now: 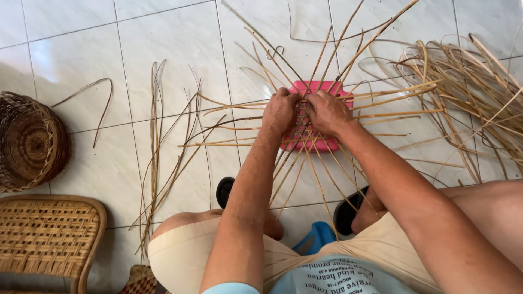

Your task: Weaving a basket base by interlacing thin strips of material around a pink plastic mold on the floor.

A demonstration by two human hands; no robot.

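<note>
Basket (30, 142) of dark woven cane lies on its side at far left on the white tiled floor (76, 60), w/ a woven cane seat (46, 237) below it at the lower-left corner. A loose curved strip (98, 103) lies just beside the basket. Further right, a bundle of long thin cane strips (155, 158) runs up and down the tiles.

At centre, the person's left hand (279, 112) and right hand (327, 113) meet, knuckles up, over a pink flat block (318, 142) on the floor. Both hands are closed around the crossing point of a spoked weave of cane strips (305, 128), the left pinching strands w/ curled fingers, the right pressing and gripping strands beside it (exact finger placement underneath is hidden). The spokes fan out in all directions from under the hands, some rising toward the top edge, some trailing back between the person's knees and black sandals (224, 190).

At right, a big loose pile of pale cane strips (468, 92) sprawls across the tiles, well apart from the hands.

Handling, as a judgement: the strips look light, springy and thin, likely to flex readily but kink or split if bent sharply. The free ends would whip about, so the sound hold is at the centre crossing, close to the woven part, where the strands are pinned against the block.
</note>
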